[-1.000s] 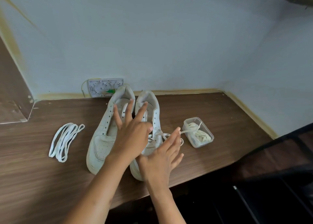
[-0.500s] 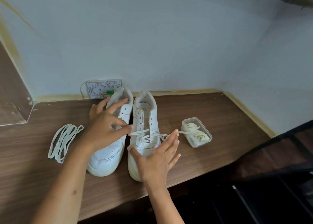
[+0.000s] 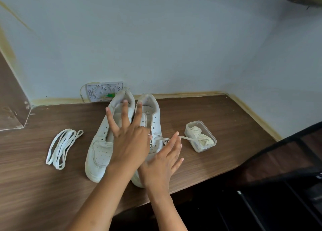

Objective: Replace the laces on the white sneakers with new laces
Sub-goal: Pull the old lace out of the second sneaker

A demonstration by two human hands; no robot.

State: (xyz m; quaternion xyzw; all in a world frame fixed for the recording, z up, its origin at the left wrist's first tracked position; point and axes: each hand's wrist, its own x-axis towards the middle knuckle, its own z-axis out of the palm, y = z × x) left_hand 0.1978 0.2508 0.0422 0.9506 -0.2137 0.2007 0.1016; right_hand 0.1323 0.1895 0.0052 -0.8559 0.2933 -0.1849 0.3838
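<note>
Tabletop [image 3: 200, 112], brown wood, against the wall. Two white sneakers side by side at centre, long axes running away from the person, heels to the wall, toes at the near edge. Left sneaker [image 3: 99, 154] shows bare eyelets; right sneaker [image 3: 153, 115] carries a lace [image 3: 161, 138] low on the vamp, one end trailing right to a clear container [image 3: 208, 148] of cream laces. New laces [image 3: 61, 148], a looped white bundle, lie well left of the sneakers.

Left hand [image 3: 129, 141]: fingers spread straight over both sneakers, grasping nothing. Right hand [image 3: 163, 162]: flat, released, beside the right sneaker, fingertips at the trailing lace.

Judgement: right hand nearer the lace; bundle falls to the left hand.
</note>
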